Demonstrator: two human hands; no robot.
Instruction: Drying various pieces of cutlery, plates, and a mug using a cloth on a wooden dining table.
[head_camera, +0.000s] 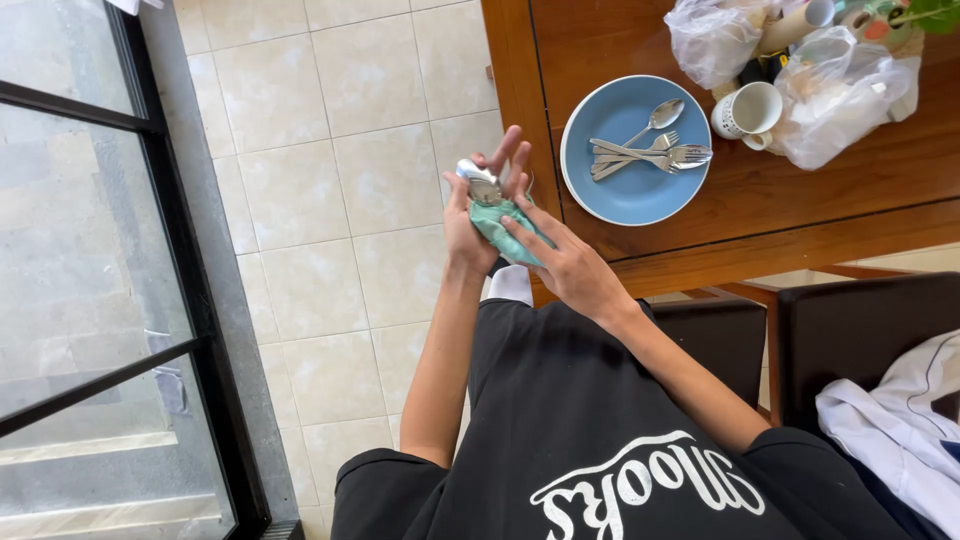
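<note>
While the left hand (478, 215) holds a metal spoon (481, 182) with fingers half open, the right hand (570, 262) presses a green cloth (505, 228) on it, just left of the blue plate (632, 195) carrying cutlery (650, 150).

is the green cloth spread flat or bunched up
Bunched up. The green cloth is crumpled between the left hand and right hand, wrapped round the handle of a spoon.
</note>
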